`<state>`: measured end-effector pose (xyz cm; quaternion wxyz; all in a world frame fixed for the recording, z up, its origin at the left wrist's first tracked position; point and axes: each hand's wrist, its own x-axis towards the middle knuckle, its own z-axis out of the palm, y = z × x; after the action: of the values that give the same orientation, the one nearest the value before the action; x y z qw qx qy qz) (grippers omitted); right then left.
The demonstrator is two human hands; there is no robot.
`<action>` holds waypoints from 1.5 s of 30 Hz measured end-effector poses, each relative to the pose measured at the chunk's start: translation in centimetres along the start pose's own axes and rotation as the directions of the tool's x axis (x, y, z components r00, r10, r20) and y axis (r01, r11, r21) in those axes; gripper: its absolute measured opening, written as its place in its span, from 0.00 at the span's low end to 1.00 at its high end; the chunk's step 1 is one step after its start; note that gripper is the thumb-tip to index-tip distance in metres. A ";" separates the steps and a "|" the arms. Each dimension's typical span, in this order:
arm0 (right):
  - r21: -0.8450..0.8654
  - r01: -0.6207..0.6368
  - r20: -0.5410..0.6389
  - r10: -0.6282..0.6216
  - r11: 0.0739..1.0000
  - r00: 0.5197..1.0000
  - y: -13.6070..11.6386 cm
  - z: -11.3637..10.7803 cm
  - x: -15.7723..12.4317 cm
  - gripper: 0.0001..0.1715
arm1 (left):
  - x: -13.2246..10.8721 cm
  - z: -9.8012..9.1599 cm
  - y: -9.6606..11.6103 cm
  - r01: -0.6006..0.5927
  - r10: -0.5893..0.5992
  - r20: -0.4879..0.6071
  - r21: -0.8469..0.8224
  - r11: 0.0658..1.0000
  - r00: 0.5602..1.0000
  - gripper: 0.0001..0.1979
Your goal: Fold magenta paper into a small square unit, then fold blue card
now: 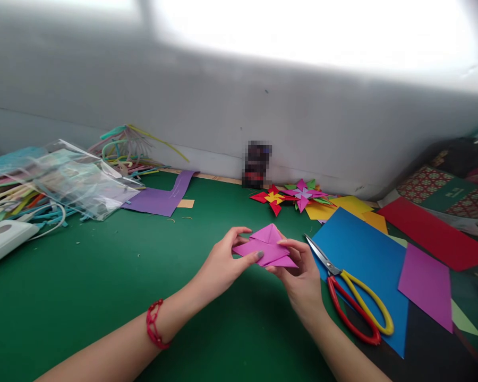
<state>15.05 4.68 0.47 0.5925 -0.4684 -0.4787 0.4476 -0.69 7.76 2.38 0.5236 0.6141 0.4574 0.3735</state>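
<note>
A folded magenta paper piece (265,245) is held just above the green table mat (83,297), between both hands. My left hand (223,262), with a red bracelet on its wrist, pinches the paper's left side with thumb and fingers. My right hand (300,276) grips its right side, fingers curled over the edge. Just right of my right hand, scissors (352,294) with red and yellow handles lie on a blue sheet (366,254).
Finished paper stars (292,196) lie by the wall. Yellow, red and magenta sheets (426,281) spread at the right. A purple sheet (161,199), a clear plastic bag (79,178), coloured strips (131,148) and a white device (3,239) sit at the left.
</note>
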 end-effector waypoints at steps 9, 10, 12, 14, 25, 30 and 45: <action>0.054 -0.032 0.151 0.024 0.998 0.988 -0.2 -0.3 0.2 0.30 | 0.7 -0.8 0.3 0.132 -0.102 0.113 -0.295 0.946 0.988 0.17; 0.071 -0.056 0.171 0.043 0.996 0.984 -0.2 -0.3 0.2 0.33 | 0.6 -0.8 0.3 0.121 -0.098 0.092 -0.299 0.946 0.991 0.17; 0.101 -0.112 0.187 0.091 0.989 0.978 -0.1 -0.2 0.1 0.34 | 0.6 -0.8 0.3 0.095 -0.086 0.044 -0.305 0.948 0.995 0.16; 0.104 -0.155 0.173 0.136 0.982 0.975 0.1 -0.1 0.0 0.29 | 0.5 -0.8 0.2 0.082 -0.081 0.018 -0.306 0.949 0.997 0.15; -0.040 -0.196 0.126 0.200 0.980 0.972 -0.6 0.3 0.0 0.22 | 0.3 -0.6 0.1 0.090 -0.099 -0.017 -0.294 0.952 0.995 0.12; 0.058 -0.229 0.118 0.221 0.972 0.968 -0.3 0.4 0.2 0.29 | 0.3 -0.3 -0.2 0.085 -0.100 -0.040 -0.270 0.959 0.994 0.12; 0.159 -0.257 0.051 0.252 0.953 0.966 0.5 -1.0 1.6 0.16 | 0.1 0.2 -0.3 -0.021 0.039 0.048 -0.327 0.945 0.998 0.20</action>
<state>16.20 6.17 0.10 0.5592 -0.4688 -0.3849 0.5651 -0.51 7.75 2.07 0.6244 0.5355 0.3658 0.4354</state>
